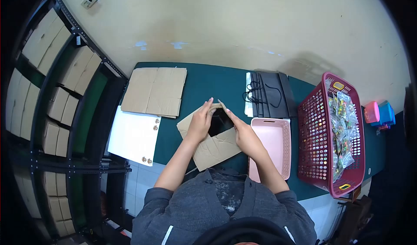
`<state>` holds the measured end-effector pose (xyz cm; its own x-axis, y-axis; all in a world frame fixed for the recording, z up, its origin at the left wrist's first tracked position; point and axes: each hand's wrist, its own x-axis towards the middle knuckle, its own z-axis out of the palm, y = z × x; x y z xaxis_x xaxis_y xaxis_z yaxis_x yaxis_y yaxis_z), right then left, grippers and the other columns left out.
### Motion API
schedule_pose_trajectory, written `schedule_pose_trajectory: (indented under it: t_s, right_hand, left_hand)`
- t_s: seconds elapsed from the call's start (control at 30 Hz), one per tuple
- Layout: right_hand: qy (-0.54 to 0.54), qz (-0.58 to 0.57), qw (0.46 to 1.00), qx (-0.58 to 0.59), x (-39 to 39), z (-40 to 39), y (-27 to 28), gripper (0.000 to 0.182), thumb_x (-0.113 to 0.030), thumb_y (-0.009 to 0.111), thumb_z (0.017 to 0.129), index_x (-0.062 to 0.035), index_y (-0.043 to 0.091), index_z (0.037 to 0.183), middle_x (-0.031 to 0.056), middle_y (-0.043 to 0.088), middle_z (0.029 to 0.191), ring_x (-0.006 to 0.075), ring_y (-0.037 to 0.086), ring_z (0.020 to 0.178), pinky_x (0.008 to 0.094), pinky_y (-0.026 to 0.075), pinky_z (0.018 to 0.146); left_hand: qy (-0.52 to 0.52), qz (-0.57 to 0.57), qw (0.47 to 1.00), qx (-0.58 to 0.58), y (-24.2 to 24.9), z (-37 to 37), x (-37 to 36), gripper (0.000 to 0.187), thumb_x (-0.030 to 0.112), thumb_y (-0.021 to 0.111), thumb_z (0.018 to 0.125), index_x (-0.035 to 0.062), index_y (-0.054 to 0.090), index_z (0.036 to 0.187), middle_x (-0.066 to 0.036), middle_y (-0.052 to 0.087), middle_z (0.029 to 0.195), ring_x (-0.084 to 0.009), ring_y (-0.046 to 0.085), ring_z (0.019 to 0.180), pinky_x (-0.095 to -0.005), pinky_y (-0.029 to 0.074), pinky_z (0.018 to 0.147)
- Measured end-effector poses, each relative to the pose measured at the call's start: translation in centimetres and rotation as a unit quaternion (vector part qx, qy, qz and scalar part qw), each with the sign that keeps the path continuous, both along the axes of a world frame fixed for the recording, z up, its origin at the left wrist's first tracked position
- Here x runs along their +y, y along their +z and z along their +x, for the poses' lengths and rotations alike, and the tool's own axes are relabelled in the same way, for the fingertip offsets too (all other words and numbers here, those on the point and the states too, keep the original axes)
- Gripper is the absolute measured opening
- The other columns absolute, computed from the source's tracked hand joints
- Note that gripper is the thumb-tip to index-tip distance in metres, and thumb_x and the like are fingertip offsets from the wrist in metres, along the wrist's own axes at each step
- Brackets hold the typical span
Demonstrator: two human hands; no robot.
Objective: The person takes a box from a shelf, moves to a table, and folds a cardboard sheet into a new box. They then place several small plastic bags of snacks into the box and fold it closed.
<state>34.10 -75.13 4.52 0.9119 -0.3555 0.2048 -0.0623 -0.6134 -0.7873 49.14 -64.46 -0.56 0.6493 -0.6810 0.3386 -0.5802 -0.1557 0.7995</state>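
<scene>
Above the dark grey sleeves, the left hand point(200, 122) and right hand point(246, 135) hold a partly folded cardboard box point(218, 149) between them, each grip clamped on its own side, left fingers extended along the cardboard. The box sits at the near edge of the green-covered bench point(210, 82), one flap spread toward the person, its inside dark. Just right, beneath the right forearm, lies a pink tray point(273, 134); off to the left, a white sheet point(132, 134) bears round gold-coloured pieces near its right-hand corners. Farther back, flattened cardboard point(154, 90) overlaps the sheet's far edge, and black bags point(273, 93) with cords rest beyond the tray. At the right stands a maroon basket point(313, 132) with clear packets point(343, 132) of small colourful items, and behind everything rises the pale wall point(217, 19)
</scene>
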Motion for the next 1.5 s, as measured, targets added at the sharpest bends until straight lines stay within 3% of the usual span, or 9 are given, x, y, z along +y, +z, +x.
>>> schedule_pose_trajectory:
  t_s: [0.37, 0.63, 0.83, 0.97, 1.13, 1.2, 1.3, 1.43, 1.5]
  right_hand:
    - [0.08, -0.046, 0.99, 0.106, 0.8, -1.8, -0.5, 0.059, 0.013, 0.035, 0.074, -0.0032, 0.04, 0.13, 0.0267, 0.042, 0.128, 0.0389, 0.041, 0.12, 0.0391, 0.034, 0.101]
    - [0.186, -0.146, 0.945, 0.224, 3.1, 2.2, -5.4, 0.06, -0.041, 0.051, 0.083, 0.001, 0.043, 0.126, 0.0316, 0.045, 0.122, 0.0422, 0.034, 0.124, 0.0583, 0.025, 0.099]
    - [0.251, 0.07, 0.961, 0.096, 0.7, -0.2, -3.5, 0.034, -0.026, 0.058, 0.084, 0.003, 0.062, 0.1, 0.0231, 0.061, 0.101, 0.0308, 0.059, 0.095, 0.033, 0.045, 0.083]
    - [0.006, 0.315, 0.947, 0.06, -3.5, -2.0, -3.9, 0.028, -0.021, 0.052, 0.09, 0.0039, 0.061, 0.1, 0.0135, 0.066, 0.094, 0.0127, 0.06, 0.086, 0.0271, 0.045, 0.079]
    - [-0.144, 0.208, 0.954, 0.159, -2.1, -0.9, -8.0, 0.055, -0.039, 0.057, 0.084, 0.0048, 0.053, 0.117, 0.0234, 0.056, 0.114, 0.0269, 0.053, 0.109, 0.0346, 0.042, 0.09]
    - [-0.126, 0.276, 0.933, 0.191, -1.8, 0.0, -8.9, 0.053, -0.036, 0.055, 0.085, 0.0044, 0.052, 0.119, 0.0222, 0.056, 0.116, 0.0257, 0.053, 0.109, 0.0329, 0.041, 0.09]
    - [-0.077, 0.381, 0.916, 0.104, -1.9, 0.6, -7.7, 0.046, -0.028, 0.048, 0.089, 0.0027, 0.049, 0.124, 0.0139, 0.056, 0.118, 0.0183, 0.051, 0.11, 0.0284, 0.036, 0.095]
    - [0.039, 0.513, 0.84, -0.17, -4.1, -0.1, -2.7, 0.057, -0.037, 0.034, 0.092, -0.0004, 0.032, 0.136, 0.0127, 0.043, 0.134, 0.0188, 0.039, 0.124, 0.0325, 0.026, 0.103]
    - [0.058, 0.496, 0.851, -0.163, -4.5, -0.4, -2.1, 0.064, -0.044, 0.028, 0.093, 0.0005, 0.025, 0.138, 0.0132, 0.035, 0.139, 0.0202, 0.032, 0.129, 0.0334, 0.02, 0.106]
  left_hand:
    - [-0.048, 0.0, 0.991, 0.125, 0.7, 1.1, -0.4, 0.036, 0.018, 0.045, 0.093, 0.0011, 0.047, 0.125, -0.019, 0.056, 0.118, -0.0255, 0.053, 0.112, -0.0311, 0.04, 0.094]
    - [-0.211, 0.219, 0.95, -0.063, -0.3, -1.1, 0.7, 0.048, 0.029, 0.036, 0.093, 0.0078, 0.034, 0.136, -0.012, 0.032, 0.141, -0.029, 0.024, 0.133, -0.0457, 0.009, 0.11]
    - [-0.214, 0.269, 0.922, -0.177, -0.4, -2.0, 2.9, 0.05, 0.023, 0.036, 0.093, 0.013, 0.024, 0.141, -0.01, 0.022, 0.146, -0.0289, 0.017, 0.136, -0.0492, 0.004, 0.109]
    - [-0.028, 0.249, 0.947, -0.2, 0.4, -1.3, 6.0, 0.044, 0.026, 0.04, 0.091, 0.0098, 0.038, 0.132, -0.014, 0.028, 0.142, -0.032, 0.022, 0.133, -0.0516, 0.013, 0.108]
    - [0.246, 0.085, 0.96, 0.101, -3.7, 0.5, 10.8, 0.045, 0.036, 0.035, 0.094, 0.0044, 0.046, 0.125, -0.017, 0.041, 0.131, -0.0318, 0.041, 0.12, -0.0537, 0.029, 0.098]
    - [0.164, 0.121, 0.791, 0.577, -3.5, 0.6, 11.7, 0.054, 0.044, 0.027, 0.096, 0.0032, 0.046, 0.125, -0.016, 0.044, 0.129, -0.0278, 0.044, 0.116, -0.0455, 0.032, 0.097]
    - [0.084, -0.011, 0.892, 0.444, -6.8, 0.0, 11.5, 0.062, 0.05, 0.022, 0.095, 0.0029, 0.038, 0.132, -0.012, 0.041, 0.134, -0.0223, 0.037, 0.125, -0.0322, 0.027, 0.103]
    - [0.006, -0.325, 0.842, 0.431, 0.6, 0.3, 11.0, 0.054, 0.043, 0.021, 0.097, 0.0037, 0.038, 0.13, -0.009, 0.045, 0.131, -0.0206, 0.04, 0.122, -0.0358, 0.029, 0.103]
    - [0.051, -0.275, 0.856, 0.435, 0.8, 1.0, 10.7, 0.049, 0.039, 0.022, 0.097, 0.004, 0.04, 0.127, -0.009, 0.049, 0.123, -0.0198, 0.045, 0.116, -0.0352, 0.034, 0.099]
